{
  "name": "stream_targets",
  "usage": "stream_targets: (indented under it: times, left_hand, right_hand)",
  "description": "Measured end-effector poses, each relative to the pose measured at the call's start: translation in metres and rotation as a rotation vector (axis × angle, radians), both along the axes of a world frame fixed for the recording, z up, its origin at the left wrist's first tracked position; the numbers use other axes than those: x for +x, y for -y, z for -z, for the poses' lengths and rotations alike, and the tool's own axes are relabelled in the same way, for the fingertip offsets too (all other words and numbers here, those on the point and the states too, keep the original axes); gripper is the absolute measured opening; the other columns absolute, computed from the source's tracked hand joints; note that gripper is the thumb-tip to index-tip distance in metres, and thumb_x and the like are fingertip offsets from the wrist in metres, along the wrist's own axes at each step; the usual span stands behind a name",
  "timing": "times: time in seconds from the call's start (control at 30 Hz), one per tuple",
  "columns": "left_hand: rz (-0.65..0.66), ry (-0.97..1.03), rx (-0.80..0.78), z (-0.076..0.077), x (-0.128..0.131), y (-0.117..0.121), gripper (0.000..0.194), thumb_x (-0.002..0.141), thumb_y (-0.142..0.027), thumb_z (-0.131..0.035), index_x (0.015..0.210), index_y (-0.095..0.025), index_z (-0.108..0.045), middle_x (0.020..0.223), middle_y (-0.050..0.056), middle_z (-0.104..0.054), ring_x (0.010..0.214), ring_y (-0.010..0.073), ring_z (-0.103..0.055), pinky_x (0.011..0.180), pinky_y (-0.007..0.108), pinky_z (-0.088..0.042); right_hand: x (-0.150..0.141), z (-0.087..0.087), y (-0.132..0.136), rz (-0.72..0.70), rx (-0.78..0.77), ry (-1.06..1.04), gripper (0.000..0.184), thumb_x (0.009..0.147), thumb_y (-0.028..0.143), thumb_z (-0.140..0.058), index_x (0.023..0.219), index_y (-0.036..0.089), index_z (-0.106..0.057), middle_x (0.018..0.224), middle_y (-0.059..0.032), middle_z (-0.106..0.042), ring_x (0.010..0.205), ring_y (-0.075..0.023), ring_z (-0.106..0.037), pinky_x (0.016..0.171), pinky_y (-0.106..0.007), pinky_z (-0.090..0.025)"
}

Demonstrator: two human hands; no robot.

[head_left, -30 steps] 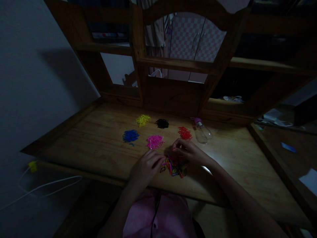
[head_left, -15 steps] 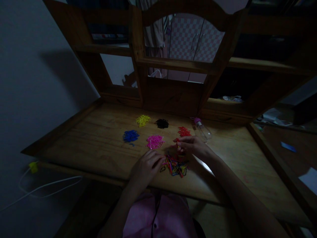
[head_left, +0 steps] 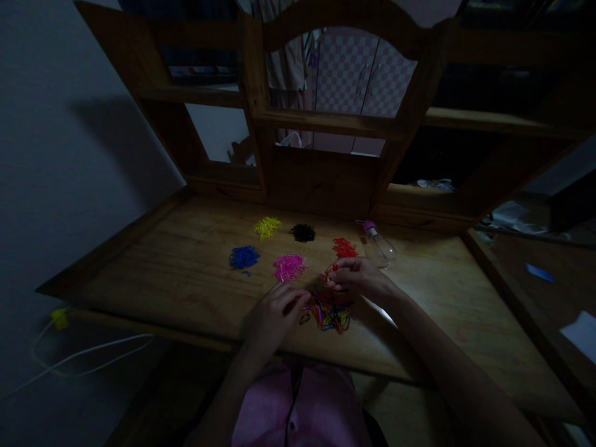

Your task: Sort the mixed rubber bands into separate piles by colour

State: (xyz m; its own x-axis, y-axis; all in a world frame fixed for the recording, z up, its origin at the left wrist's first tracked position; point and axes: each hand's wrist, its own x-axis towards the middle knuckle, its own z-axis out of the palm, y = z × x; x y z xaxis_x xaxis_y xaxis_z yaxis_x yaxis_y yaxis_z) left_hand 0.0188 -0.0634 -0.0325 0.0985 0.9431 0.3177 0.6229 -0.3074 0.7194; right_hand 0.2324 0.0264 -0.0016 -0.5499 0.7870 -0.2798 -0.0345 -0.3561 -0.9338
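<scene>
In the head view my right hand (head_left: pixel 365 278) is closed in a pinch, holding small red and yellow loop-like pieces (head_left: pixel 331 273) that could be rubber bands or clips. It hovers over the far side of a mixed-colour pile (head_left: pixel 333 315) of the same pieces. At the pile's left edge, my left hand (head_left: pixel 275 310) has its thumb and forefinger drawn together; what they hold is too small to tell. Beyond the hands lie single-colour piles: pink (head_left: pixel 289 267), red (head_left: pixel 345 247), black (head_left: pixel 303 233), yellow (head_left: pixel 267 227) and blue (head_left: pixel 244 256).
A clear bottle with a purple cap (head_left: pixel 379 243) lies behind my right hand. The wooden desk (head_left: pixel 186 267) has a shelf unit (head_left: pixel 326 180) along its back. A white cable (head_left: pixel 102 344) hangs off the left front edge.
My right hand has shifted slightly left, and more red and yellow shows at its fingertips. The left hand stays by the mixed pile. The whole view has moved slightly.
</scene>
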Motion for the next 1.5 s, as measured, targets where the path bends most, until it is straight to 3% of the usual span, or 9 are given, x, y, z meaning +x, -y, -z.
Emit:
stream_targets:
  times: [0.13, 0.3, 0.53, 0.77, 1.0, 1.27, 1.4, 1.5]
  left_hand:
    - [-0.087, 0.137, 0.011, -0.010, 0.012, 0.003, 0.011, 0.089, -0.032, -0.059, 0.089, -0.023, -0.067, 0.091, 0.001, -0.067, 0.088, 0.0154, -0.062, 0.079, 0.026, -0.048]
    - [-0.137, 0.139, 0.057, -0.020, 0.029, 0.003, 0.013, 0.083, -0.037, -0.066, 0.085, -0.024, -0.066, 0.087, 0.000, -0.067, 0.084, 0.0160, -0.063, 0.076, 0.027, -0.048]
    - [-0.191, 0.078, 0.040, -0.015, 0.033, -0.001, 0.010, 0.087, -0.031, -0.060, 0.084, -0.023, -0.065, 0.085, 0.000, -0.066, 0.081, 0.0158, -0.063, 0.074, 0.027, -0.048]
    - [-0.209, 0.053, 0.033, -0.012, 0.032, -0.003, 0.006, 0.084, -0.020, -0.059, 0.087, -0.023, -0.064, 0.086, 0.000, -0.064, 0.079, 0.0149, -0.062, 0.072, 0.026, -0.049]
    - [-0.186, 0.109, -0.010, -0.016, 0.030, -0.003, 0.009, 0.084, -0.018, -0.057, 0.087, -0.023, -0.064, 0.087, 0.000, -0.064, 0.077, 0.0149, -0.064, 0.070, 0.025, -0.051]
    - [-0.184, 0.164, 0.023, -0.014, 0.025, -0.004, 0.008, 0.083, -0.018, -0.057, 0.085, -0.022, -0.064, 0.088, 0.002, -0.065, 0.080, 0.0165, -0.063, 0.071, 0.026, -0.051]
    - [-0.138, 0.230, -0.009, -0.014, 0.023, -0.003, 0.011, 0.084, -0.018, -0.057, 0.088, -0.022, -0.067, 0.092, 0.003, -0.067, 0.086, 0.0171, -0.064, 0.076, 0.027, -0.052]
    - [-0.117, 0.295, -0.029, -0.017, 0.022, -0.002, 0.013, 0.086, -0.021, -0.056, 0.090, -0.022, -0.068, 0.096, 0.004, -0.067, 0.091, 0.0181, -0.064, 0.077, 0.027, -0.053]
  right_hand:
    - [-0.006, -0.002, 0.004, -0.022, -0.032, 0.027, 0.027, 0.068, 0.030, -0.079, 0.086, 0.012, -0.067, 0.080, -0.0076, -0.073, 0.067, -0.0125, -0.067, 0.064, -0.023, -0.052]
    - [-0.009, 0.005, 0.006, -0.002, -0.031, 0.062, 0.027, 0.064, 0.031, -0.081, 0.081, 0.015, -0.068, 0.073, -0.0039, -0.072, 0.060, -0.0126, -0.065, 0.058, -0.023, -0.050]
    - [-0.009, 0.016, 0.005, -0.029, 0.053, 0.098, 0.027, 0.064, 0.035, -0.080, 0.080, 0.014, -0.072, 0.073, -0.0040, -0.072, 0.060, -0.0125, -0.064, 0.054, -0.021, -0.046]
    - [-0.011, 0.017, 0.007, -0.047, 0.048, 0.046, 0.028, 0.064, 0.035, -0.081, 0.081, 0.014, -0.073, 0.079, -0.0060, -0.073, 0.067, -0.0148, -0.066, 0.065, -0.026, -0.050]
    - [-0.013, 0.018, 0.008, -0.056, -0.121, -0.097, 0.029, 0.065, 0.030, -0.080, 0.087, 0.015, -0.068, 0.081, -0.0047, -0.072, 0.077, -0.0158, -0.069, 0.078, -0.029, -0.053]
    - [-0.012, 0.015, 0.005, -0.093, -0.272, -0.232, 0.015, 0.073, 0.013, -0.061, 0.086, 0.013, -0.069, 0.097, -0.0084, -0.071, 0.092, -0.0165, -0.067, 0.101, -0.032, -0.045]
    - [-0.010, 0.016, 0.005, -0.084, -0.291, -0.245, 0.013, 0.076, 0.018, -0.063, 0.085, 0.013, -0.070, 0.102, -0.0090, -0.070, 0.096, -0.0176, -0.066, 0.103, -0.033, -0.044]
    - [-0.009, 0.016, 0.006, -0.145, -0.250, -0.224, 0.022, 0.073, 0.016, -0.071, 0.094, 0.012, -0.071, 0.102, -0.0092, -0.071, 0.096, -0.0171, -0.066, 0.098, -0.031, -0.047]
